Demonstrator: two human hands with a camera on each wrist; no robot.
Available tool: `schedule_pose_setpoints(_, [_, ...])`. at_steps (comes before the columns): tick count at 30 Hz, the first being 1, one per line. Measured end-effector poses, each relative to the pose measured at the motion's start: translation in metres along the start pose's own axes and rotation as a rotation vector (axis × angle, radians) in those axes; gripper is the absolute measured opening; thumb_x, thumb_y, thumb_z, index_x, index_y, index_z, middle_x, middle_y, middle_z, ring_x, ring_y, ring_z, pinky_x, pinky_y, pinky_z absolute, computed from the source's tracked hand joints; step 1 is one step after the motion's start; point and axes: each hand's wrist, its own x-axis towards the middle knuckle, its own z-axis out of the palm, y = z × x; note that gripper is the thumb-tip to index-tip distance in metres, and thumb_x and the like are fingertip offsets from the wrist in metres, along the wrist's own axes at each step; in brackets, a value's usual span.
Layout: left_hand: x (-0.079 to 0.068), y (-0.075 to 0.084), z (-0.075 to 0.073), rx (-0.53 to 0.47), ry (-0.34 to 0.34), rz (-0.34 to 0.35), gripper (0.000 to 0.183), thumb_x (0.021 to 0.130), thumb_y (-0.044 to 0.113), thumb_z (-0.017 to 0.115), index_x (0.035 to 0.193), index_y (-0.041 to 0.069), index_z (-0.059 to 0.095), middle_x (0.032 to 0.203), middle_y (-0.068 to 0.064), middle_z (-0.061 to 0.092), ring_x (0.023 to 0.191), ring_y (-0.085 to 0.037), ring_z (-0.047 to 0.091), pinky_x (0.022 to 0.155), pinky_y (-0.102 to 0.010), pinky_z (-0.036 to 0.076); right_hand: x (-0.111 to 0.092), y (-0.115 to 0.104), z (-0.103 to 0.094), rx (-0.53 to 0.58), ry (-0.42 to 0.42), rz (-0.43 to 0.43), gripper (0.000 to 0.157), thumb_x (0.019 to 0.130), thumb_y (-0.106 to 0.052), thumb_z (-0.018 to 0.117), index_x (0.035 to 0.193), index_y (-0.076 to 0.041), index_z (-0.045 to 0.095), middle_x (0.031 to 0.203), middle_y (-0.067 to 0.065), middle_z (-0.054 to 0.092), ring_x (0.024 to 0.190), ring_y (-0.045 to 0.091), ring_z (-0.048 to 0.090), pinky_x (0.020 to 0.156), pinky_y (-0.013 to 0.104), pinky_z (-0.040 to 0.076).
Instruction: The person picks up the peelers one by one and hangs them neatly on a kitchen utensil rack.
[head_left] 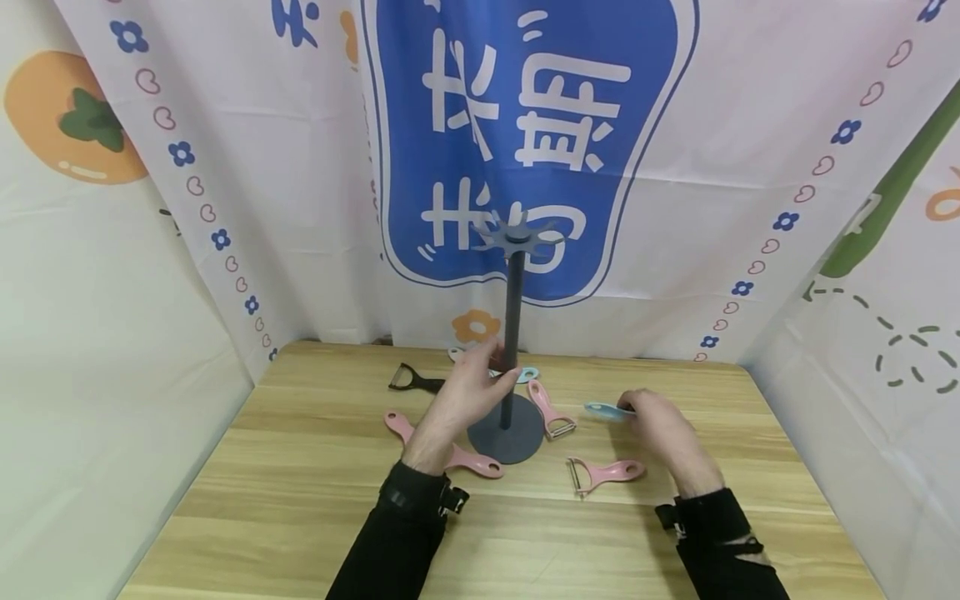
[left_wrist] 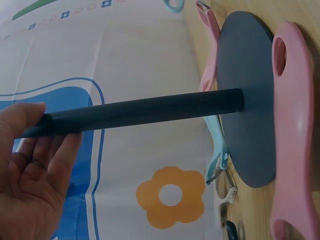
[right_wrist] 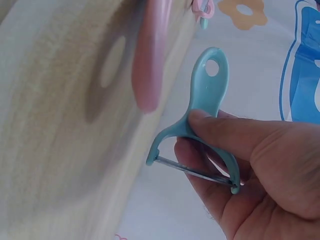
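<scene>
A dark grey stand has an upright post point(head_left: 513, 308), a round base point(head_left: 507, 448) on the table and a star-shaped top with several prongs point(head_left: 517, 239). My left hand point(head_left: 468, 385) grips the post partway up, thumb on one side and fingers on the other in the left wrist view. To the right of the stand, my right hand point(head_left: 663, 429) pinches a light blue peeler point(right_wrist: 206, 95) at its neck between thumb and fingers, above the table. The peeler's handle, with its hole, points away from the palm; the blade lies near the fingers.
One pink peeler point(head_left: 546, 402) lies right of the base, another point(head_left: 613, 472) nearer the front. A third pink peeler point(head_left: 480, 464) is partly behind my left wrist. Left and behind lie a black peeler point(head_left: 427, 384) and another light blue peeler point(head_left: 529, 374). Printed cloth point(head_left: 637, 275) hangs behind the table.
</scene>
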Motion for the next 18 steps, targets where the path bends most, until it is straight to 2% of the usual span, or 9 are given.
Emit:
schedule_pose_setpoints(5, [0.001, -0.005, 0.009, 0.043, -0.027, -0.002, 0.008, 0.115, 0.008, 0.071, 0.122, 0.005, 0.073, 0.115, -0.015, 0.078, 0.112, -0.028, 0.081, 0.095, -0.046, 0.074, 0.001, 0.001, -0.003, -0.004, 0.039, -0.007, 0.017, 0.103, 0.008, 0.079, 0.119, 0.003, 0.082, 0.115, 0.022, 0.083, 0.105, 0.038, 0.081, 0.098, 0.061, 0.069])
schedule_pose_setpoints(13, [0.000, -0.003, 0.011, 0.064, -0.024, -0.029, 0.007, 0.115, 0.008, 0.070, 0.121, 0.007, 0.074, 0.112, -0.014, 0.076, 0.100, -0.024, 0.075, 0.087, -0.044, 0.070, 0.000, -0.005, -0.010, 0.015, 0.099, -0.018, 0.015, 0.104, 0.006, 0.079, 0.118, 0.003, 0.083, 0.115, 0.023, 0.083, 0.105, 0.040, 0.081, 0.095, 0.061, 0.070])
schedule_pose_setpoints(18, [0.000, -0.003, 0.009, 0.062, -0.035, -0.024, 0.005, 0.116, 0.012, 0.075, 0.120, 0.009, 0.076, 0.117, -0.014, 0.081, 0.111, -0.029, 0.082, 0.093, -0.049, 0.071, -0.001, -0.008, -0.015, 0.025, 0.152, -0.035, 0.014, 0.105, 0.007, 0.078, 0.119, 0.003, 0.082, 0.115, 0.023, 0.083, 0.104, 0.040, 0.081, 0.093, 0.060, 0.070])
